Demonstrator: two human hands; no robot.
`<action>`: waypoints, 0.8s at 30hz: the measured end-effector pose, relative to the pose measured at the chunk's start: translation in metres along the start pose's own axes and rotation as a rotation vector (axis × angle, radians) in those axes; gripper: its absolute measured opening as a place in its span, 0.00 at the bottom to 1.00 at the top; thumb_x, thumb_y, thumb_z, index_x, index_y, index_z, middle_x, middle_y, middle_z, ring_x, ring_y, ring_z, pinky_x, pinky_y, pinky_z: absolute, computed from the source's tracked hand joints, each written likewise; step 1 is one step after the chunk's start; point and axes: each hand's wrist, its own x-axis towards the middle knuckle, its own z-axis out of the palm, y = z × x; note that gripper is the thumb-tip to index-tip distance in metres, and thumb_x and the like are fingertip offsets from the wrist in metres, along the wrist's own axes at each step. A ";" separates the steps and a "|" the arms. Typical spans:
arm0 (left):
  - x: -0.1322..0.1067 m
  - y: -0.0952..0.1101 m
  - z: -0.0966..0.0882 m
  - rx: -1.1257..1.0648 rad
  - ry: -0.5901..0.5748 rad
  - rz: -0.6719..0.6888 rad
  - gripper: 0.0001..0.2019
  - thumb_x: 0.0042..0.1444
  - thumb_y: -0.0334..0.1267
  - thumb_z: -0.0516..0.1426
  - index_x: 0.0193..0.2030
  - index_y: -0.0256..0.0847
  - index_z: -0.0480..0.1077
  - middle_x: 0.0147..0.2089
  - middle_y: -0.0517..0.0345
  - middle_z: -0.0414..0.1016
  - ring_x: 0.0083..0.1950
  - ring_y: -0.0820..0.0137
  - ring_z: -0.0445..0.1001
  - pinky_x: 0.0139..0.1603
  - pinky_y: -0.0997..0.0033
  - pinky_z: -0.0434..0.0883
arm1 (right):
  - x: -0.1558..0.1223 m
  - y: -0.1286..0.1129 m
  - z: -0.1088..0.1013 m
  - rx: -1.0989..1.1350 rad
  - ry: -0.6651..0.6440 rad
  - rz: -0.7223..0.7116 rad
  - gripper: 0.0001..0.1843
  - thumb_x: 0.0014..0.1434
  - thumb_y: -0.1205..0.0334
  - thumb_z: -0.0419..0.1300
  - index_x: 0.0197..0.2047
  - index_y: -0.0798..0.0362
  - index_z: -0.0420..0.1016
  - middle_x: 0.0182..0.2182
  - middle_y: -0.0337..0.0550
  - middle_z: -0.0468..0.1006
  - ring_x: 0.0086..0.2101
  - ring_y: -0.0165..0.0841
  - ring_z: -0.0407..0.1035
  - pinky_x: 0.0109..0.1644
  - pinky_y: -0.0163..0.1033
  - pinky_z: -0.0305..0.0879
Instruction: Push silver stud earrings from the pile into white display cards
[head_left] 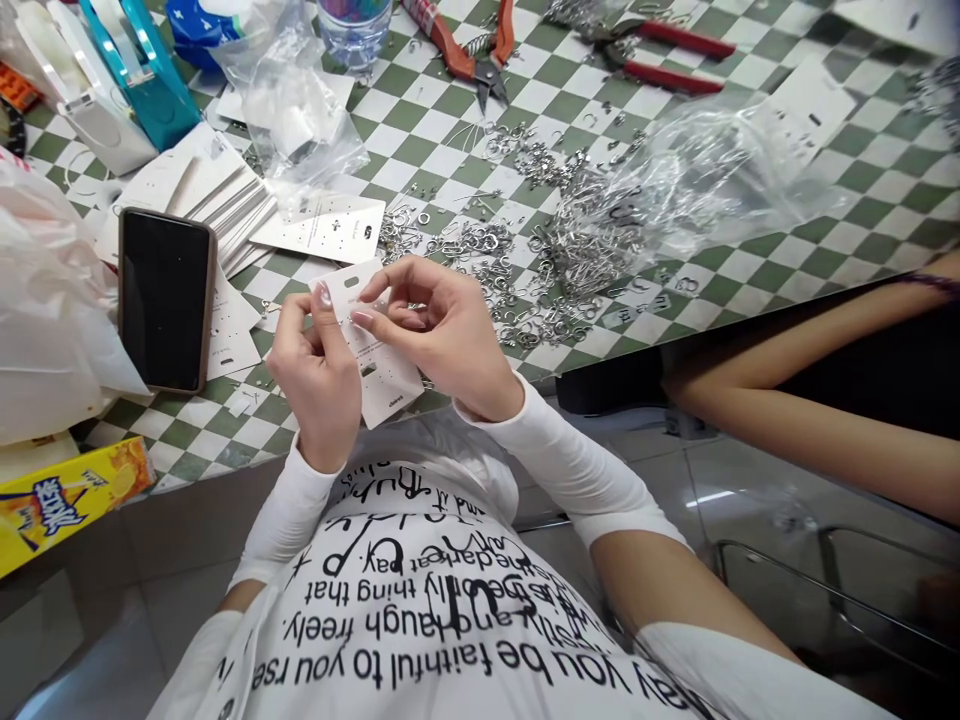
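Note:
My left hand grips a white earring display card by its left edge, thumb on the front. My right hand is curled over the card's upper right, fingertips pinched against it; whether a small metal piece sits between them is too small to tell. Both hands hover over the near edge of the green-and-white checked table. Just beyond the hands lies a heap of small silver metal hooks and rings.
A dark phone lies left on stacked white cards. Clear plastic bags cover the right. Red-handled pliers and a second pair lie at the far side. Another person's forearm rests at right. An orange box sits near left.

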 end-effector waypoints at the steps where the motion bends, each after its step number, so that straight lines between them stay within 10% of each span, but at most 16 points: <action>1: 0.000 -0.001 0.000 -0.007 -0.006 -0.001 0.18 0.70 0.42 0.55 0.27 0.41 0.60 0.21 0.67 0.52 0.18 0.80 0.48 0.20 0.68 0.45 | 0.000 0.001 0.000 -0.020 0.004 -0.009 0.18 0.53 0.49 0.73 0.36 0.52 0.74 0.21 0.29 0.56 0.22 0.23 0.46 0.25 0.36 0.47; 11: 0.001 0.001 -0.003 -0.057 -0.078 -0.043 0.22 0.68 0.53 0.55 0.27 0.41 0.61 0.19 0.68 0.48 0.17 0.80 0.45 0.19 0.69 0.42 | 0.000 0.003 -0.003 -0.334 0.178 -0.269 0.17 0.55 0.61 0.72 0.45 0.50 0.72 0.31 0.36 0.67 0.31 0.28 0.58 0.37 0.38 0.64; 18: 0.003 0.002 -0.009 -0.126 -0.162 -0.096 0.23 0.68 0.53 0.55 0.25 0.42 0.62 0.18 0.65 0.54 0.17 0.77 0.51 0.17 0.69 0.47 | -0.001 -0.004 -0.016 -0.056 0.066 0.006 0.24 0.60 0.46 0.67 0.53 0.44 0.64 0.30 0.37 0.71 0.28 0.31 0.63 0.30 0.39 0.62; 21: 0.004 -0.005 -0.018 -0.029 -0.188 0.070 0.17 0.72 0.47 0.51 0.36 0.43 0.74 0.25 0.61 0.68 0.22 0.75 0.65 0.22 0.70 0.62 | -0.004 -0.012 -0.023 0.040 0.033 0.052 0.25 0.57 0.51 0.69 0.52 0.44 0.64 0.28 0.34 0.70 0.25 0.30 0.59 0.26 0.39 0.58; 24: 0.009 -0.015 -0.035 0.043 -0.241 0.420 0.14 0.72 0.40 0.51 0.59 0.46 0.73 0.51 0.51 0.79 0.48 0.65 0.79 0.46 0.64 0.76 | -0.007 -0.018 -0.029 0.070 0.088 0.045 0.23 0.56 0.56 0.69 0.52 0.44 0.65 0.26 0.32 0.69 0.23 0.28 0.57 0.25 0.38 0.55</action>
